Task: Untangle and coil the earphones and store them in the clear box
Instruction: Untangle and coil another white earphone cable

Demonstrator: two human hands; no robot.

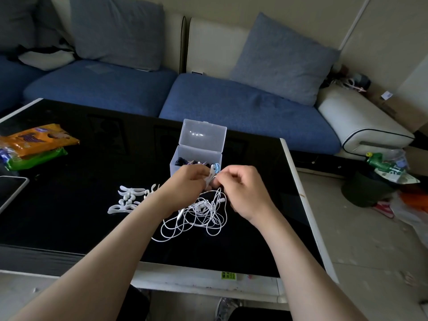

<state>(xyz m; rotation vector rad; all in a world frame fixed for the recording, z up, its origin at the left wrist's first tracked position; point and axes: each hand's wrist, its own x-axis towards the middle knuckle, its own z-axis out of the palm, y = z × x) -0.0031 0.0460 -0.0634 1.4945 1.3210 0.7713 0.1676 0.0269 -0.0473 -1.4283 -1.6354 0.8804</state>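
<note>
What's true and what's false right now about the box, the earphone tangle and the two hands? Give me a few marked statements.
1. The clear box stands with its lid up. True.
2. The white earphones are coiled inside the box. False: they lie in a loose tangle on the black table, in front of the box.
3. The left hand and the right hand both pinch the cable above the tangle. True.
4. The box is empty. False: dark and blue items show inside it.
5. The white plastic pieces lie right of the tangle. False: they lie to its left.
</note>
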